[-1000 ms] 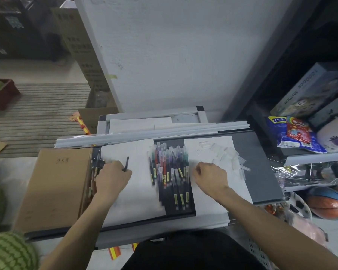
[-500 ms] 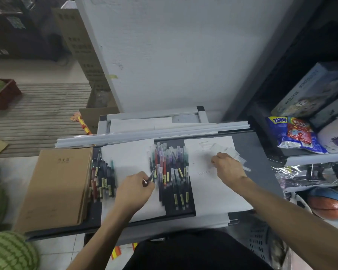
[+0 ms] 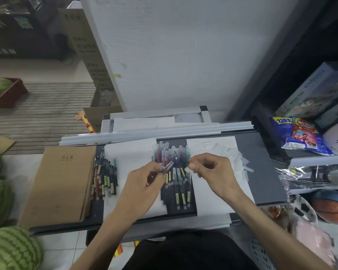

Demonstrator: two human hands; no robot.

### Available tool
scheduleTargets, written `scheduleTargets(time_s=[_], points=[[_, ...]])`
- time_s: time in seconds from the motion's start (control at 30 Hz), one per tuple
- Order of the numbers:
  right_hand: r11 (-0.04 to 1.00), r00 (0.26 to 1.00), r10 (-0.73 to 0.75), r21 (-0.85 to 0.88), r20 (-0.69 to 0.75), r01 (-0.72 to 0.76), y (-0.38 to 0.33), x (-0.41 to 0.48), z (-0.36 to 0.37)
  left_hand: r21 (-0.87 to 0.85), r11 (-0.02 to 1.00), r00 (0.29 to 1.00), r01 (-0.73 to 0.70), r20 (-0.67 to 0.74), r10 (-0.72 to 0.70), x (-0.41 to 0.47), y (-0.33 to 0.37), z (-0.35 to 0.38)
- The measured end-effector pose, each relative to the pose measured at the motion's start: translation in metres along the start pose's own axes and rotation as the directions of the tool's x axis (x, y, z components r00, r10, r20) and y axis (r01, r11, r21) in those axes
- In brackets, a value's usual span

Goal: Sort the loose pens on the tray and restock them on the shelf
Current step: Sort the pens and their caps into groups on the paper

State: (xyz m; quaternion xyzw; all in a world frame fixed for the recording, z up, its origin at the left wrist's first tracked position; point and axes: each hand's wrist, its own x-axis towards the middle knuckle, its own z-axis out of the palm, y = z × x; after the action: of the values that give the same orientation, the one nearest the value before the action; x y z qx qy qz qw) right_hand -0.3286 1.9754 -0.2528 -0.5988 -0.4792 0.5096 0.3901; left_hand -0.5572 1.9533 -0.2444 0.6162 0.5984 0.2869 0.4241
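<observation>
A dark tray [image 3: 261, 172] holds two white paper sheets and two groups of pens. The middle pile of pens [image 3: 174, 176] lies in the dark gap between the sheets. A smaller row of pens [image 3: 104, 176] lies beside the brown notebooks. My left hand [image 3: 142, 188] grips a dark pen [image 3: 168, 167] with its tip pointing up and right. My right hand [image 3: 211, 172] pinches a small clear cap [image 3: 187, 169] just right of that tip. Both hands hover over the middle pile. Loose clear caps [image 3: 228, 152] are scattered on the right sheet.
A stack of brown notebooks [image 3: 61, 182] fills the tray's left end. White plastic strips [image 3: 154, 134] run along the back edge. Watermelons [image 3: 8, 250] sit on the floor at left. A shelf at right holds snack bags [image 3: 299, 135] and boxes, with a basketball [image 3: 332, 206] below.
My left hand has carried the pen from the left row to above the middle pile. My right hand went to the scattered caps, then came back left pinching a clear cap.
</observation>
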Motion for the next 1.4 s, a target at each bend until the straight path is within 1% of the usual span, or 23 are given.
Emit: scheduleTargets(time_s=[0.13,0.27,0.33,0.47,0.57,0.67,0.83,1.03,1.13,1.27,1.4], points=[[0.991,0.997,-0.030,0.134,0.067,0.020,-0.026,-0.016,0.000,-0.043,0.996,0.997,-0.077,0.012,0.078,-0.012,0.024,-0.010],[0.983,0.993,-0.046,0.180,0.105,0.026,-0.043,-0.023,-0.003,-0.089,0.984,0.986,-0.157,0.048,0.161,-0.020,0.038,-0.020],[0.978,0.989,-0.051,0.207,0.136,0.022,-0.049,-0.024,-0.005,-0.128,0.974,0.981,-0.186,0.039,0.192,-0.020,0.039,-0.025],[0.984,0.975,-0.143,0.133,0.170,0.121,-0.058,-0.025,-0.009,-0.099,0.962,0.967,-0.254,-0.004,0.255,-0.017,0.040,-0.033],[0.983,0.969,-0.185,0.014,0.165,0.185,-0.063,-0.025,-0.014,-0.028,0.953,0.954,-0.300,0.003,0.301,-0.017,0.043,-0.037],[0.960,0.947,-0.233,-0.104,0.220,0.260,-0.066,-0.023,-0.020,-0.004,0.942,0.942,-0.334,0.015,0.334,-0.014,0.041,-0.039],[0.926,0.919,-0.242,-0.209,0.312,0.315,-0.076,-0.022,-0.025,0.038,0.923,0.924,-0.382,0.040,0.381,-0.013,0.039,-0.036],[0.858,0.882,-0.249,-0.331,0.399,0.392,-0.075,-0.024,-0.017,0.055,0.918,0.917,-0.394,0.095,0.388,-0.013,0.042,-0.030],[0.867,0.901,-0.230,-0.344,0.368,0.361,-0.069,-0.024,-0.010,0.048,0.913,0.912,-0.404,0.098,0.399,-0.010,0.042,-0.024],[0.914,0.929,-0.206,-0.280,0.309,0.296,-0.054,-0.025,0.000,0.095,0.909,0.913,-0.406,0.092,0.398,-0.007,0.034,-0.018],[0.939,0.935,-0.148,-0.250,0.322,0.235,-0.042,-0.027,0.002,0.101,0.914,0.917,-0.394,0.109,0.383,-0.009,0.026,-0.012]])
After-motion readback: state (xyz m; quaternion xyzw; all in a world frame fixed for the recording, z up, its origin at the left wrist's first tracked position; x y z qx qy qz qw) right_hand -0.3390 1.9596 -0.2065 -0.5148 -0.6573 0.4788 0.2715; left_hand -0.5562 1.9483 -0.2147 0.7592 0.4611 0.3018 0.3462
